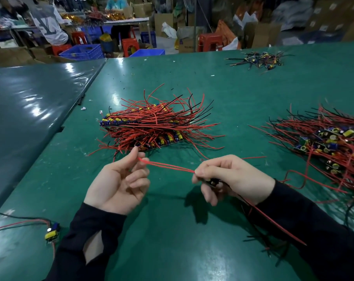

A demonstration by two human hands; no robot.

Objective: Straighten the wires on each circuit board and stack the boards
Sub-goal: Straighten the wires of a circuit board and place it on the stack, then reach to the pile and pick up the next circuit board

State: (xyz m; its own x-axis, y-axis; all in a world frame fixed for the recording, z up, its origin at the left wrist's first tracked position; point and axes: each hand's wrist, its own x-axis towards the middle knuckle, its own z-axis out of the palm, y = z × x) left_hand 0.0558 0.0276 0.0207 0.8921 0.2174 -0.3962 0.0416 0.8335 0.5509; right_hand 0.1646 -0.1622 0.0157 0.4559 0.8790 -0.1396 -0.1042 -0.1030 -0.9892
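Circuit boards lie in several places on the green table (192, 230), and, from the left, a lone board (52, 232) with red and black leads sits near the table's front-left edge, just beside the left sleeve, where a seam meets a second, glossier table sheet (30, 94). The left hand (119, 183) is palm-up with fingers loosely curled, its thumb and forefinger pinching the free ends of two red wires (168, 166). Beyond it the stacked pile (149, 124) of boards rests mid-table, wires fanning right. Bare green surface lies between the hands and the body. The right hand (232, 177) grips a small board (212, 181), mostly hidden by the fingers, the two wires stretched taut between the hands above the table. Further right, an unsorted heap (330, 142) runs off the frame's right edge, and a smaller scatter of parts (259, 59) sits near the far edge.
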